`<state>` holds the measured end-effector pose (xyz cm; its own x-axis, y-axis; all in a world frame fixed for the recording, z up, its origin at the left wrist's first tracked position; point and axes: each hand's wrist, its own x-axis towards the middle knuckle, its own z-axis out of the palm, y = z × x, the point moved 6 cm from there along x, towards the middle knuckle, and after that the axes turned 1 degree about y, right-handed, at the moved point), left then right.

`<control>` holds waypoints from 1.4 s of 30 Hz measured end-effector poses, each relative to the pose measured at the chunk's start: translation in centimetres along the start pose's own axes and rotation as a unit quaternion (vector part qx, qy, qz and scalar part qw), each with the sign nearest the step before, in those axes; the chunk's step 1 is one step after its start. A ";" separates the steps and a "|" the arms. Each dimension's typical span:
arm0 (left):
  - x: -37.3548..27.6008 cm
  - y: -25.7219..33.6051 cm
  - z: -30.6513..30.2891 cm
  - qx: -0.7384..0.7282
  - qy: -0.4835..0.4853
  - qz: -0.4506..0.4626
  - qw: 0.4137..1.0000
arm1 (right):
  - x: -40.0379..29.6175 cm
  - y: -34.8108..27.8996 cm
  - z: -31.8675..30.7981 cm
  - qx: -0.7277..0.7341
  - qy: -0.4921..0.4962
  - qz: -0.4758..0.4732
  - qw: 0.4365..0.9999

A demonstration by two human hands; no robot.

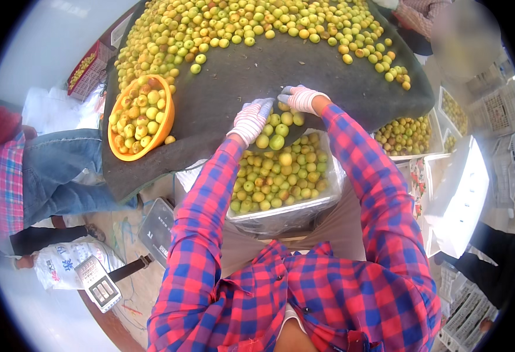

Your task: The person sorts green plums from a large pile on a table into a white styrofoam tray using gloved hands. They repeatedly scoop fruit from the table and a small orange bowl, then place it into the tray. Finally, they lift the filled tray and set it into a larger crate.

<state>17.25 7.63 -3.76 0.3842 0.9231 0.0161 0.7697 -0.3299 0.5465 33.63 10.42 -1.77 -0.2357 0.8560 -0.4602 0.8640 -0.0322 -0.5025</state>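
My left hand, in a striped knit glove, lies along the left side of a small cluster of round yellow-green fruits at the table's near edge. At the cluster's far side is my right hand, gloved alike, its fingers apart over a fruit. Both palms are hidden, so I cannot tell whether the left grips anything. Directly below the edge, a white foam box lined with clear plastic stands between my legs, filled with similar fruits. Dark cloth covers the table.
A large fruit pile spreads over the table's far side. An orange basket of fruit tilts at the left. Another fruit-filled box and a white foam box stand right. A scale lies left; a person stands nearby.
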 end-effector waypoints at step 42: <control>-6.9 -6.9 -9.2 0.227 0.002 -0.227 0.947 | -10.4 3.3 18.5 -0.158 0.182 -0.302 0.922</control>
<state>4.57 5.34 0.10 -0.0406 0.9907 -0.1297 0.9954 0.0514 0.0810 30.74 -8.12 -12.16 -0.6015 0.7865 0.1400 0.7237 0.6107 -0.3215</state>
